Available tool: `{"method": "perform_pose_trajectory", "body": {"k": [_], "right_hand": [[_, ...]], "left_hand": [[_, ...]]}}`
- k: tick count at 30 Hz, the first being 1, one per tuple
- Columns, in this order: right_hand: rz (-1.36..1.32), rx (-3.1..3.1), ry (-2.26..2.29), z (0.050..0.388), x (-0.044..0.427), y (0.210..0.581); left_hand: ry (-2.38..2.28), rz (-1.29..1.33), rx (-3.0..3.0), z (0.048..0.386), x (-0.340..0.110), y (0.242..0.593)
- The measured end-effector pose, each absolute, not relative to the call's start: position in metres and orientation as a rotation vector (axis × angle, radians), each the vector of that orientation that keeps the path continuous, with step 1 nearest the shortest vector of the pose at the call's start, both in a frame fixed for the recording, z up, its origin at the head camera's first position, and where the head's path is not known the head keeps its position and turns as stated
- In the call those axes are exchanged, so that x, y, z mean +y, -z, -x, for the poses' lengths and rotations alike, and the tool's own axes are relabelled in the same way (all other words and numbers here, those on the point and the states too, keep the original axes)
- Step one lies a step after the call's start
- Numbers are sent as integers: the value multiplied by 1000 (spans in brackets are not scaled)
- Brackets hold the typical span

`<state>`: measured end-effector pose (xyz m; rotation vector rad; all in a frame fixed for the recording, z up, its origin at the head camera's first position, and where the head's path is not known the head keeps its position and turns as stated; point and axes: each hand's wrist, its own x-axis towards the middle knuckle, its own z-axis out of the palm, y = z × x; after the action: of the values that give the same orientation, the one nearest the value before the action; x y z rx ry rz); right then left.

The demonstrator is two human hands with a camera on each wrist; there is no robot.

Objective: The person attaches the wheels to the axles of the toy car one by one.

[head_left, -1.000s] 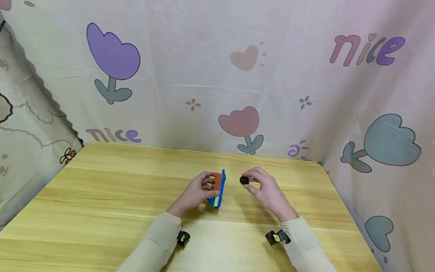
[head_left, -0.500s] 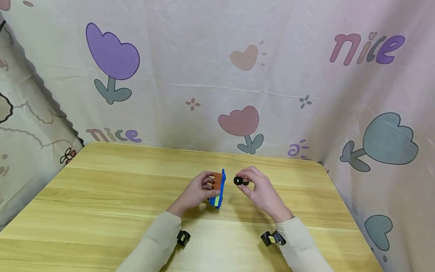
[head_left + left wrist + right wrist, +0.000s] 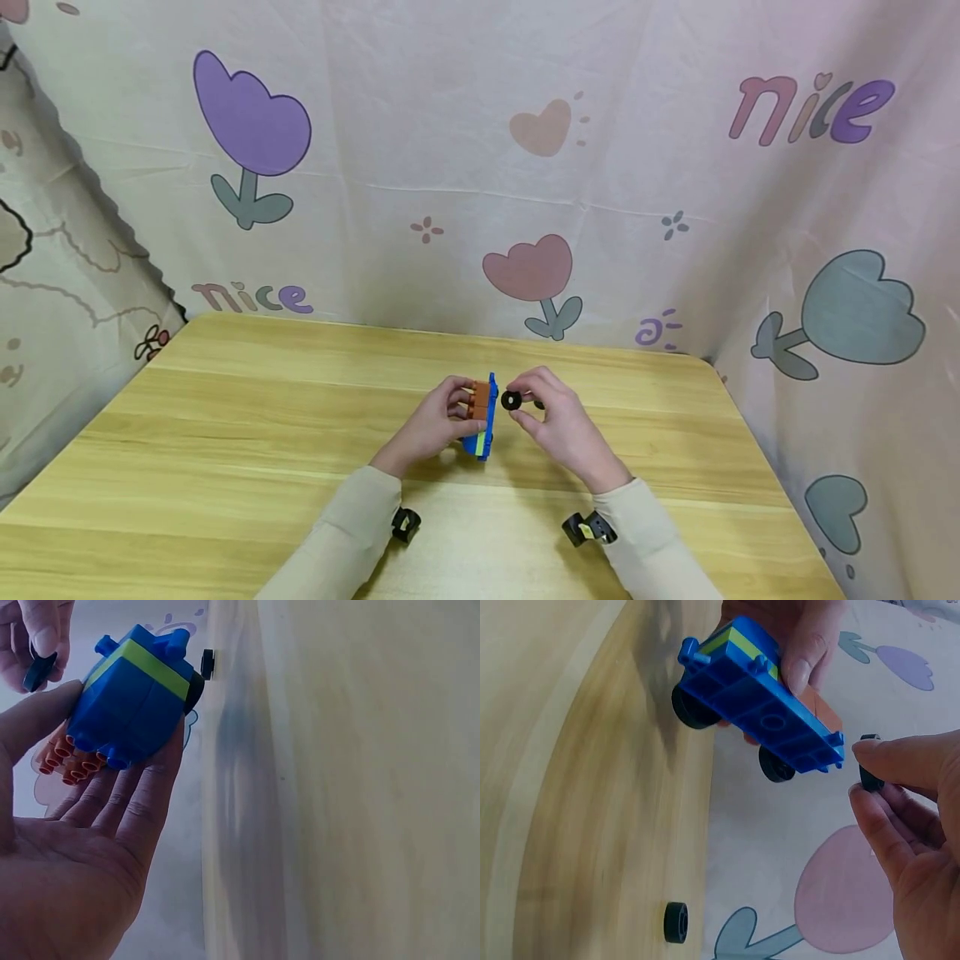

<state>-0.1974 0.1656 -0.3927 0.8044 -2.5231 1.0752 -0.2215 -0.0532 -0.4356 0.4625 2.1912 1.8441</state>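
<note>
My left hand [image 3: 429, 423] grips a toy car [image 3: 491, 417] on its side above the table, thumb on one side and fingers on the other. The car has a blue body [image 3: 127, 697], a yellow-green stripe and orange studded blocks [image 3: 71, 761]. In the right wrist view its blue underside [image 3: 769, 720] shows, with black wheels [image 3: 777, 763] on the far side and bare axle stubs [image 3: 759, 664] on the near side. My right hand [image 3: 561, 421] pinches a loose black wheel [image 3: 512, 401] between thumb and fingertips, close to the car but apart from it.
Another black wheel [image 3: 676, 922] stands on the wooden table [image 3: 262, 433], partly hidden behind my right fingers in the head view. A patterned cloth [image 3: 405, 150] hangs beyond the table's back edge. Each wrist wears a black camera [image 3: 406, 525].
My right hand has moved left toward the car, and the wheel in it has turned so its round face shows. The left hand and car have barely moved.
</note>
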Motion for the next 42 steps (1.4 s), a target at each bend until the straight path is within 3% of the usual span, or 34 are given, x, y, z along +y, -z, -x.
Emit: {"method": "perform_pose_trajectory", "body": {"k": [22,42], "right_hand": [[-786,-2543,-1050,198,151,398],[-805,-2538,-1037,198,149,401]], "left_hand": [[-1837,-487,2173,216,-51,425],[-1834,-549,2136,220,-52,437]]}}
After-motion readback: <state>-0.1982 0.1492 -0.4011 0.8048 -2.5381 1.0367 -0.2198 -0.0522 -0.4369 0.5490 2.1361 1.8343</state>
